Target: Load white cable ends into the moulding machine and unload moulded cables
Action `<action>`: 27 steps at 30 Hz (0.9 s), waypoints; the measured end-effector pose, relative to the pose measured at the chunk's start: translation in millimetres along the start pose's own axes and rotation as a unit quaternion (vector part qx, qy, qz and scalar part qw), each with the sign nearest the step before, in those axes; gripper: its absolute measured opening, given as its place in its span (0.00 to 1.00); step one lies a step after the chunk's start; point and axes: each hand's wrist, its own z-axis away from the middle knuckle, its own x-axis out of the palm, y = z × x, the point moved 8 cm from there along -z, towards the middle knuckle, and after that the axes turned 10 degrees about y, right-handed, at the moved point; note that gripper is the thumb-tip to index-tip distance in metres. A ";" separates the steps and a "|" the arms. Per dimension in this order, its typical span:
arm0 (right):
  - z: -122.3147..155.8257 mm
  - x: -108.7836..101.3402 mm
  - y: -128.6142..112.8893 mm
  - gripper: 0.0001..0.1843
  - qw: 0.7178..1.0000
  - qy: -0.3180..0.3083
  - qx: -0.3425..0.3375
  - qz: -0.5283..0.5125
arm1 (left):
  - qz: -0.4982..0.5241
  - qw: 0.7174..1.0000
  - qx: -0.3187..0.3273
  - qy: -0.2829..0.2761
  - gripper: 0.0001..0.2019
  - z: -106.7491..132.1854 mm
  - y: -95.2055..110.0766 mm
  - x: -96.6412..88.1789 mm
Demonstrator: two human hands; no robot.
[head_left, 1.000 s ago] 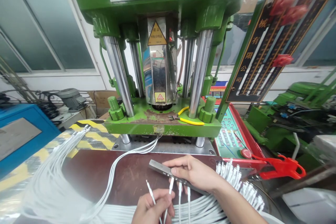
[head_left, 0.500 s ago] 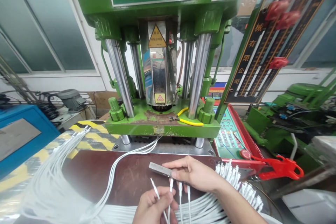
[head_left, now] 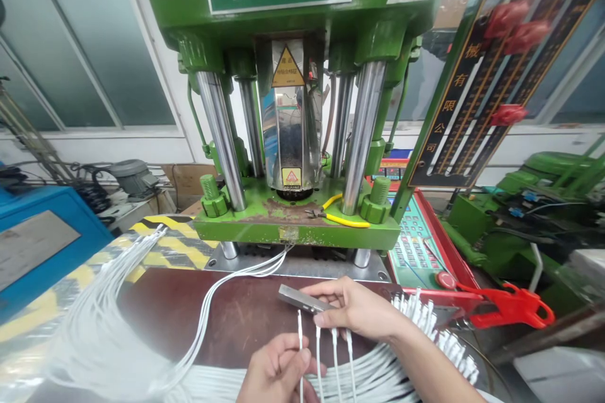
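Note:
My right hand [head_left: 352, 312] is closed on a grey metal bar [head_left: 297, 298], gripping its right part above the dark red board. Three white cables [head_left: 334, 352] hang down from the bar's lower edge, their ends at the bar. Pinched between the fingers of my left hand [head_left: 281, 365] is another white cable [head_left: 300, 340], held upright with its tip just below the bar's left part and apart from it. A large bundle of white cables [head_left: 208, 383] lies behind and below both hands, with many white plug ends [head_left: 420, 312] to the right of my right wrist.
A green press [head_left: 297, 236] stands ahead, several white cables running out beneath its plate. Yellow-handled pliers [head_left: 347, 220] lie on that plate. To the right are a control panel [head_left: 413, 245], a red stop button [head_left: 445, 279] and a red air gun [head_left: 513, 307]. Looped cables [head_left: 101, 321] lie left.
The bar and my right hand have shifted slightly right. My left hand has turned its cable from a slant to upright and brought its tip near the bar.

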 end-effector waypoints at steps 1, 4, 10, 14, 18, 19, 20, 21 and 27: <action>0.1 0.7 -0.1 0.24 1.000 -0.002 0.003 -0.002 | -0.011 1.000 0.004 0.001 0.26 -0.9 -0.4 -0.4; -0.2 1.5 0.0 0.25 1.000 0.001 0.010 -0.004 | -0.028 0.999 0.023 -0.004 0.24 -2.3 1.1 -0.5; -0.8 3.2 2.0 0.24 1.000 -0.003 0.010 -0.009 | 0.008 1.000 0.019 -0.015 0.21 -3.4 4.7 1.4; -0.9 1.5 1.3 0.23 1.000 0.004 -0.001 -0.002 | 0.016 1.000 0.018 -0.008 0.21 -4.8 5.8 0.6; -0.4 1.7 0.0 0.23 1.000 0.010 0.004 0.009 | 0.035 0.999 0.015 -0.001 0.20 -5.5 6.2 -1.0; -0.3 2.2 0.0 0.23 1.000 0.011 0.007 0.009 | 0.035 0.999 0.016 -0.001 0.19 -5.7 6.6 -1.3; -0.3 2.6 0.3 0.24 1.000 0.015 0.009 0.010 | 0.034 0.999 0.017 -0.001 0.19 -5.8 7.0 -1.4; -0.4 2.6 0.7 0.24 1.000 0.020 0.011 0.013 | 0.033 0.999 0.016 -0.002 0.19 -5.9 7.4 -1.5; -0.4 4.3 1.7 0.26 0.997 0.035 -0.005 0.075 | 0.024 1.000 0.008 0.001 0.16 -7.4 10.5 -4.0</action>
